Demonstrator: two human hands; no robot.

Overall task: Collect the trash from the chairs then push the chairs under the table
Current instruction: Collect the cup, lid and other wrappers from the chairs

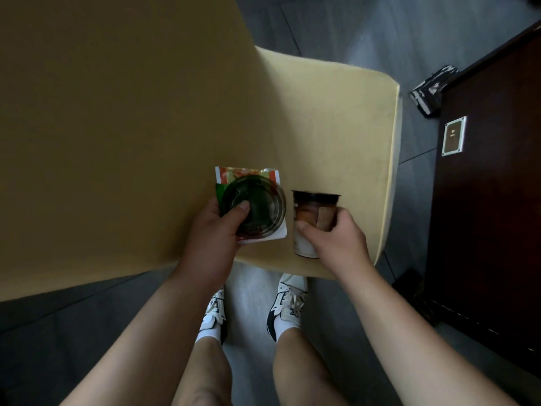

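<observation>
While left hand (pixel 215 227) grips green bottle (pixel 254 206), wrapper (pixel 231 175), right hand (pixel 336 238) holds cup (pixel 307 212); labels unreadable

Matt yellow cloth chair (pixel 336 118), glossy clear plastic cup (pixel 257 206), glossy dark wood table (pixel 494 200), shiny printed wrapper (pixel 234 173)

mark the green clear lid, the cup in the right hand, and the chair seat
round green clear plastic lid (pixel 257 205), head view, its centre
dark-rimmed paper cup (pixel 307 212), head view, its side wall
yellow upholstered chair seat (pixel 336 127), head view, bare cushion
</observation>
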